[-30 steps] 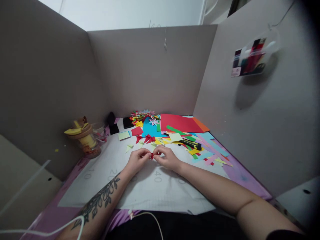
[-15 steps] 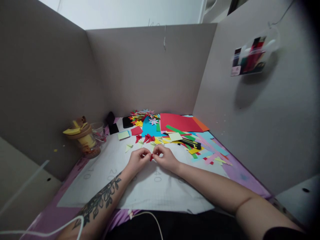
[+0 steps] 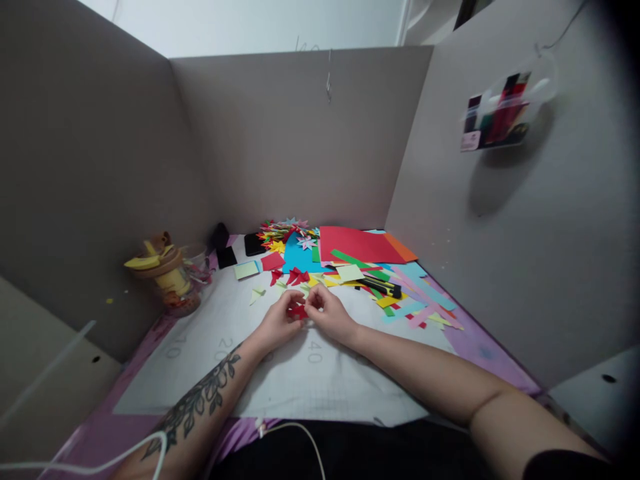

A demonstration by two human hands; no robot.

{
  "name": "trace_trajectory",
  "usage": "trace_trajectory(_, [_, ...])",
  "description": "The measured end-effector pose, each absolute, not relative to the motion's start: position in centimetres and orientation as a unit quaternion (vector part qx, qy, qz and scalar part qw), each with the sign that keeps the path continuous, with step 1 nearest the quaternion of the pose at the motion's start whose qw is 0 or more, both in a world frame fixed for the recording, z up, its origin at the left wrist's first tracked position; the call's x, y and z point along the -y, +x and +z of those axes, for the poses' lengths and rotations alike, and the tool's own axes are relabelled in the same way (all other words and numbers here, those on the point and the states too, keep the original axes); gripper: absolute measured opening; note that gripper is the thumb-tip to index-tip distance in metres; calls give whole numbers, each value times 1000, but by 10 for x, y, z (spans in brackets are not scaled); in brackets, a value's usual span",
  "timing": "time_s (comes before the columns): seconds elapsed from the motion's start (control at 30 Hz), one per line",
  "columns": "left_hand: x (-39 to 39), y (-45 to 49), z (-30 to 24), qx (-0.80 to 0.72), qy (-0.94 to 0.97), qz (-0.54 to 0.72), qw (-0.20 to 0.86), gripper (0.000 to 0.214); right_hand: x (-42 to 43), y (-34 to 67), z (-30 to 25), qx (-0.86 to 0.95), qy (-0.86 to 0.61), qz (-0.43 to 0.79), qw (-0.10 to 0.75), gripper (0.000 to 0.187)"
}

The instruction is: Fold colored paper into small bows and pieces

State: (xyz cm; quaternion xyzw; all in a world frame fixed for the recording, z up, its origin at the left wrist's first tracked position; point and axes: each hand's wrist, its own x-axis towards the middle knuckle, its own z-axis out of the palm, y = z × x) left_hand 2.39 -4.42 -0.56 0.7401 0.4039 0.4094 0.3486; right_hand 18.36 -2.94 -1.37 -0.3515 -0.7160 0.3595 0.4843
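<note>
Between my fingertips is a small folded red paper piece (image 3: 298,312), partly hidden by the fingers. My left hand (image 3: 281,316) is curled around its left side, thumb below and fingers above. From the right, my right hand (image 3: 330,315) pinches the piece with thumb and forefinger. Just beyond the hands lie folded red paper pieces (image 3: 299,276) and pale yellow-green folded pieces (image 3: 257,295). A red paper square (image 3: 273,261) and a stack of pale paper squares (image 3: 247,270) rest to the left of them.
Finished-looking paper stars (image 3: 287,232) are heaped at the back beside a black phone (image 3: 254,245). Red sheets (image 3: 357,245), coloured strips (image 3: 425,293) and a utility knife (image 3: 383,287) lie at right. A pot-shaped cup (image 3: 167,277) stands left. Grey panels (image 3: 300,140) enclose the table.
The fingers of my left hand have opened wider around the red paper piece, and more of it shows. My right hand keeps its pinch in nearly the same place.
</note>
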Motion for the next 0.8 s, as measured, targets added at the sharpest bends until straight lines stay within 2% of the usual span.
trace_trajectory(0.07, [46, 24, -3, -401, 745, 391, 362, 42, 30, 185, -14, 737, -347, 337, 473, 6])
trace_trajectory(0.17, [47, 23, 0, -433, 747, 383, 330, 19, 30, 187, -16, 770, -329, 305, 453, 7])
trace_trajectory(0.23, [48, 22, 0, -451, 758, 378, 282, 11, 30, 187, -18, 785, -321, 293, 442, 8])
trace_trajectory(0.43, [46, 21, -2, -467, 764, 383, 225, 14, 29, 186, -16, 778, -321, 313, 441, 5])
trace_trajectory(0.8, [39, 15, -2, -526, 655, 455, 296, 15, 16, 193, -19, 703, -372, 367, 482, 8])
